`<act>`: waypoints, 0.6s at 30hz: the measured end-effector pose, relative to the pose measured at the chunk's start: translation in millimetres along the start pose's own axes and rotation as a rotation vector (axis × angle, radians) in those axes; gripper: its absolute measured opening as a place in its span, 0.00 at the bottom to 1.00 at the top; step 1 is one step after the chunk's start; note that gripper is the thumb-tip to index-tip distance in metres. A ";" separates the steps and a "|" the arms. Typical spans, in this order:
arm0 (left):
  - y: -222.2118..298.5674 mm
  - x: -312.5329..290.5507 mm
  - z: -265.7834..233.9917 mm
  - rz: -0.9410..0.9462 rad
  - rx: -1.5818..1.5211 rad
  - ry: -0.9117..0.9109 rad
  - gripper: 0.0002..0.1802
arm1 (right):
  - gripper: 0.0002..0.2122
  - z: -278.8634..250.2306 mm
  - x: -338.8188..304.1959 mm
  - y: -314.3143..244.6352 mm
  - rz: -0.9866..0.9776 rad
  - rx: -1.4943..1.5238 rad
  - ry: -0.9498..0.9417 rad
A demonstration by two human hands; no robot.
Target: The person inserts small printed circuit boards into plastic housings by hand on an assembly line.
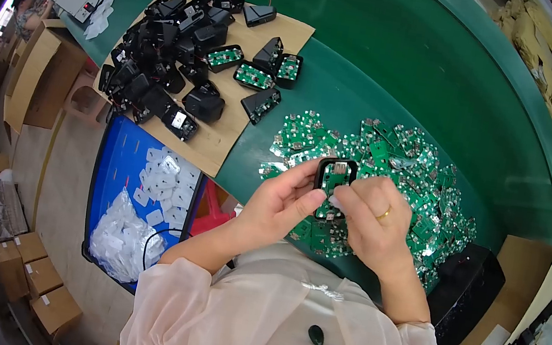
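In my left hand (284,201) is a small black plastic housing (321,173) with a green circuit board (338,177) set in its open side. The fingers and thumb grip it by its left edge. My right hand (377,220) is closed at the lower right of the board, fingertips pressed together against it; whether they pinch anything small is hidden. Beneath and around both hands lies a wide spread of loose green circuit boards (429,195) on the green table (254,151). Several black housings with boards in them, such as this one (254,76), lie farther left.
A heap of black housings (166,49) covers a cardboard sheet (213,142) at the far left. Nearer stands a blue tray (120,171) with white plastic pieces (167,181) and a clear bag (116,238). A black bin (469,287) is at the right. A green wall (416,43) runs behind.
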State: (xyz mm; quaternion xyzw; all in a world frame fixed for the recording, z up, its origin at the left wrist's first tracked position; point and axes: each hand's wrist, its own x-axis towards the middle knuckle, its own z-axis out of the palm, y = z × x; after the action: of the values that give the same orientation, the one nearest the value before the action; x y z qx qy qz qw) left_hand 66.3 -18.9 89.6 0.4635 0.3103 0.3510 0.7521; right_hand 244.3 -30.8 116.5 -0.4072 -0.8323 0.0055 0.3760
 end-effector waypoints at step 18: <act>4.2 25.1 -52.0 0.197 -0.033 0.167 0.19 | 0.24 58.3 33.3 11.0 0.609 0.789 -0.179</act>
State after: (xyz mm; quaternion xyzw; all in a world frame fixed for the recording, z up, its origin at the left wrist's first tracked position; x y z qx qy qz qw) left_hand 38.3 27.9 70.2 0.4485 0.3191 0.4657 0.6929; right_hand 202.1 16.6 92.0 -0.4561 -0.6393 0.4640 0.4099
